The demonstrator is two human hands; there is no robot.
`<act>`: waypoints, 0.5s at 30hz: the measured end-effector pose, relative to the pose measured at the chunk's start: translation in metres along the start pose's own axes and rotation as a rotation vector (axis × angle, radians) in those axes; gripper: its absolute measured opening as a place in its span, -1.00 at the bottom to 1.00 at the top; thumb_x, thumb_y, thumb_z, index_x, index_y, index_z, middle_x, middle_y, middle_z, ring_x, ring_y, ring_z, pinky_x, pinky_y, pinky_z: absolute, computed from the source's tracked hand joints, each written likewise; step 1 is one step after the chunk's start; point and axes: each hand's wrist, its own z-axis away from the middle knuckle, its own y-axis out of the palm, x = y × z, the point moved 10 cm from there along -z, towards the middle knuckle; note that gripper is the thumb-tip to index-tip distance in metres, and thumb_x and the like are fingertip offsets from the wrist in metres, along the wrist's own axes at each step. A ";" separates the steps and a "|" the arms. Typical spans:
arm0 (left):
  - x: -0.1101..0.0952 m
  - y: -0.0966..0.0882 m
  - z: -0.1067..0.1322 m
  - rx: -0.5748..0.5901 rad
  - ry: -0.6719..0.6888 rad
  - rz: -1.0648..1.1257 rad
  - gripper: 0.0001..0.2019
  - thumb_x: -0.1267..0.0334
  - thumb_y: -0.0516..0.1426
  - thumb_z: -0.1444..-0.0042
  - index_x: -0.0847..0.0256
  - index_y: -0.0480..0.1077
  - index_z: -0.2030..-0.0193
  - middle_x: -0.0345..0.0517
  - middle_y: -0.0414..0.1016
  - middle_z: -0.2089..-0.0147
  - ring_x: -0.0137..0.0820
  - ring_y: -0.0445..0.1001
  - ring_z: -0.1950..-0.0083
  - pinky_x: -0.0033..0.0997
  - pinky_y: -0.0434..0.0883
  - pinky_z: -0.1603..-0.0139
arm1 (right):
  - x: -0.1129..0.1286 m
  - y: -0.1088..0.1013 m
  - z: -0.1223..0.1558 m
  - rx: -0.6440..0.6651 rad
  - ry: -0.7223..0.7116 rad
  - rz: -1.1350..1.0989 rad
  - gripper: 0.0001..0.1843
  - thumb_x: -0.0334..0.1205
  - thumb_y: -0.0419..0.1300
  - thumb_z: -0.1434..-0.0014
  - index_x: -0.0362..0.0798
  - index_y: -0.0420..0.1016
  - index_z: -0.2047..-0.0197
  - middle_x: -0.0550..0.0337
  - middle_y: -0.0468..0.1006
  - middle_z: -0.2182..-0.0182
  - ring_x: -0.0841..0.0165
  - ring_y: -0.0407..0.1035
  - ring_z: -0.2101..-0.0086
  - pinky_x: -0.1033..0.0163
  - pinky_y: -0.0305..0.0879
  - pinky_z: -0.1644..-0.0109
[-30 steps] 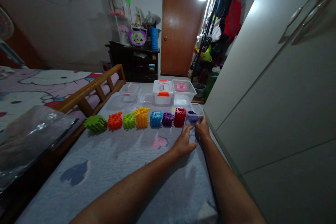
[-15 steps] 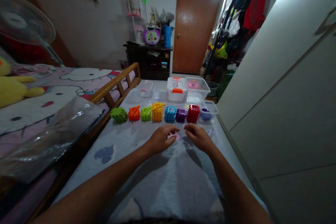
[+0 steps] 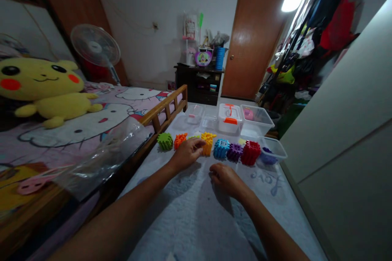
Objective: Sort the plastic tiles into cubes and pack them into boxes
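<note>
Pale bluish cloth point(image 3: 196, 224) spreads beneath both forearms. Nearest, the right hand point(image 3: 226, 178) is low over it, fingers curled; whether the thumb meets them cannot be told. Slightly farther, the left hand point(image 3: 187, 155) has loosely bent fingers, thumb apart from the index, beside the yellow block stack point(image 3: 207, 147); contact is unclear. Interlocking plastic stacks form a row across the cloth: dark green point(image 3: 165, 142), orange point(image 3: 179, 140), partly hidden lime, yellow, blue point(image 3: 221, 149), purple point(image 3: 234, 152) and red point(image 3: 251, 153). Beside the red one, a clear tub point(image 3: 281, 151) holds purple pieces point(image 3: 268, 157). Behind stand an orange-latched box point(image 3: 229, 127) and a larger clear bin point(image 3: 261, 127). Farthest are a dark cabinet point(image 3: 188, 85) and a wooden door point(image 3: 255, 40).
</note>
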 end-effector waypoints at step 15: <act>0.100 -0.059 -0.145 -0.109 -0.332 -0.226 -0.74 0.36 0.22 -0.16 0.32 0.47 0.01 0.12 0.52 -0.03 -0.15 0.49 -0.06 -0.18 0.44 -0.08 | 0.019 -0.125 -0.125 -0.160 -0.047 0.283 -0.59 -0.48 0.04 -0.18 -0.18 0.53 -0.05 -0.06 0.57 -0.04 0.25 0.41 -0.06 0.21 0.18 -0.21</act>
